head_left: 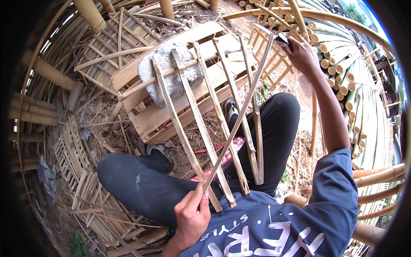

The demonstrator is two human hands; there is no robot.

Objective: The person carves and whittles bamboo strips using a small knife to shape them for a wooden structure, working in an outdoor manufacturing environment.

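My left hand [192, 213] grips the near end of a long thin bamboo strip [239, 113] just above my lap. The strip runs up and to the right to my right hand [302, 53], which is raised with the arm stretched out and closed on a dark tool [283, 40] at the strip's far end. Several bamboo slats [188, 128], joined by a cross strip, lean from my lap up onto a wooden plank [205, 81]. A grey stone block [169, 70] rests on the slats and plank.
My knees in black trousers [141, 182] flank the slats. Stacked bamboo poles [346, 73] with cut ends stand at the right. Woven bamboo lattice panels [81, 171] lie at the left. A curved bamboo frame [381, 175] is at the lower right.
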